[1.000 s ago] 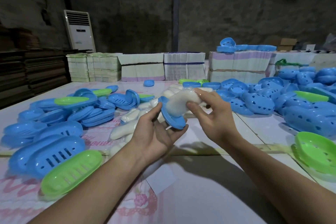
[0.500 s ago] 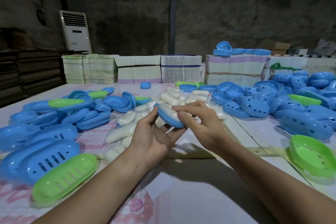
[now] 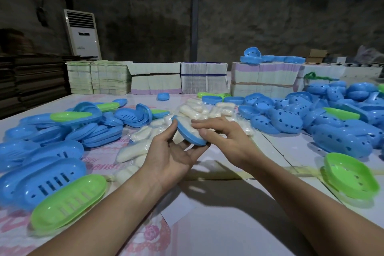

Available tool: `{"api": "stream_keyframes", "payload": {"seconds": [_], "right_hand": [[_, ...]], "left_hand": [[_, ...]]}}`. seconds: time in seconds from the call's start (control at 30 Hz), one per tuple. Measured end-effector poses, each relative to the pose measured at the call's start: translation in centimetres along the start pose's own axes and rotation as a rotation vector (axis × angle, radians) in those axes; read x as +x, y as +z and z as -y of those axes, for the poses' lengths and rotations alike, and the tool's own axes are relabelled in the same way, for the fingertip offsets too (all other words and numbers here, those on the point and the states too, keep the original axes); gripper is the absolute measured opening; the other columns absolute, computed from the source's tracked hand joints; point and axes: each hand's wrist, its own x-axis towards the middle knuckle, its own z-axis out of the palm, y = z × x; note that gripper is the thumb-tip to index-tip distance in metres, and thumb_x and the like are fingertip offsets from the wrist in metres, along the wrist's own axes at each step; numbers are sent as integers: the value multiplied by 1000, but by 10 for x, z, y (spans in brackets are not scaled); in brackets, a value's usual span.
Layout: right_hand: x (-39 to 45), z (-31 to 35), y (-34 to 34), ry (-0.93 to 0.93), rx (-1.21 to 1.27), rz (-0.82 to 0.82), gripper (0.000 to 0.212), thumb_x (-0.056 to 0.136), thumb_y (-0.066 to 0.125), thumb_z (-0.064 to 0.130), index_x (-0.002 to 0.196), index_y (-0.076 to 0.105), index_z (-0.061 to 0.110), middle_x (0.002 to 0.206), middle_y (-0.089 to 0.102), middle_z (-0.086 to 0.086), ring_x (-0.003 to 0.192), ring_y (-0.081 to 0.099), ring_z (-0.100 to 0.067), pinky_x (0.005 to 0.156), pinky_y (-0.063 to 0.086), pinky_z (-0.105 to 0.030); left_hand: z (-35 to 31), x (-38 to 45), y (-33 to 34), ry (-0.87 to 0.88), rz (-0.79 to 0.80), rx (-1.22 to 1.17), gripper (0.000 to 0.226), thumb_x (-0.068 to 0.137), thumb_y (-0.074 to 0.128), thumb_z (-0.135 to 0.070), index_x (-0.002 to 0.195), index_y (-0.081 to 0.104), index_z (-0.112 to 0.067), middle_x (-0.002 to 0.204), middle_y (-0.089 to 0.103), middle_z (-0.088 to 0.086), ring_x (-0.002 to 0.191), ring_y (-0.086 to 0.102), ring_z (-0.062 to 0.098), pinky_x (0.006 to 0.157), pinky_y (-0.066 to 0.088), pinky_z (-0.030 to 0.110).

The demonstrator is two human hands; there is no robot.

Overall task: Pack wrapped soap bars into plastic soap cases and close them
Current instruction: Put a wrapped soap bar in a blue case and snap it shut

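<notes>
My left hand (image 3: 169,153) holds a blue case half (image 3: 191,136) above the table, thumb on its far edge and fingers under it. A white wrapped soap bar (image 3: 186,123) lies in that half. My right hand (image 3: 224,138) rests over the soap, fingers laid flat along its top and thumb at the near end. A pile of loose wrapped soap bars (image 3: 197,110) lies on the table just behind and left of my hands.
Blue and green case halves (image 3: 49,183) lie heaped at the left, perforated blue lids (image 3: 340,139) at the right, a green half (image 3: 351,174) near right. Stacks of flat cartons (image 3: 203,81) line the table's far edge. A white air conditioner (image 3: 83,33) stands behind.
The soap bar went from raised in my right hand down into the blue half. My right fingers now lie flat on it, and both hands sank slightly.
</notes>
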Motion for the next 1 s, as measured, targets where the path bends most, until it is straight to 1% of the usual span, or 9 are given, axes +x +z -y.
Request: {"api": "stream_keyframes", "payload": {"seconds": [0.13,0.2,0.27,0.37,0.5,0.67,0.8,0.9,1.0], "right_hand": [[2,-3,-3,23,150,-115,18,91,60,27,100,73,36,112,71,12,114,58,-8,96,46,-30],[6,-13,-11,50,51,-246,18,91,62,27,102,74,35,108,71,16,107,59,-3,92,47,-30],[12,-29,-29,133,-245,-345,26,91,61,26,115,70,30,111,67,16,108,55,-3,92,45,-30],[18,-61,-66,405,-860,-296,52,89,57,27,140,47,29,135,54,-1,126,39,-29,98,36,-43],[17,-94,-107,642,-1152,-309,67,83,59,19,144,31,26,148,35,-7,136,23,-38,104,28,-53],[7,-126,-125,739,-1191,-298,72,83,60,18,145,24,28,151,30,-6,138,20,-42,105,27,-57],[11,-136,-131,703,-1137,-312,70,82,57,11,144,28,29,148,34,0,135,22,-42,102,28,-57],[12,-139,-135,666,-1125,-347,66,82,57,12,142,34,28,145,39,0,132,26,-40,98,31,-50],[12,-141,-136,650,-1126,-329,67,81,61,16,141,34,27,145,39,-1,131,26,-39,96,32,-49]], "left_hand": [[1,1,0,14,6,-3,36,96,60,-28,122,69,-5,127,66,26,107,68,48,92,53,60],[3,2,0,16,6,25,33,96,59,-29,105,78,-4,122,68,25,103,70,47,86,57,61],[4,1,0,15,-9,34,32,97,58,-30,104,77,-5,119,70,25,101,70,47,80,55,65],[4,0,1,20,-13,44,32,97,57,-30,116,70,-8,119,70,24,102,70,46,80,54,67],[2,0,3,19,6,60,35,97,56,-30,123,67,-10,122,70,22,106,69,44,83,53,66],[1,0,1,-15,29,82,40,95,55,-31,129,63,-11,124,69,22,110,68,43,88,49,67],[3,0,-2,-67,48,129,53,84,60,-27,134,60,-9,129,66,22,115,66,42,96,46,64],[0,0,-2,-55,71,131,54,85,60,-27,136,59,-10,133,64,21,120,63,40,107,45,58],[-3,0,-1,-11,65,129,53,85,60,-27,136,59,-14,133,65,19,120,64,39,107,43,57]]}}
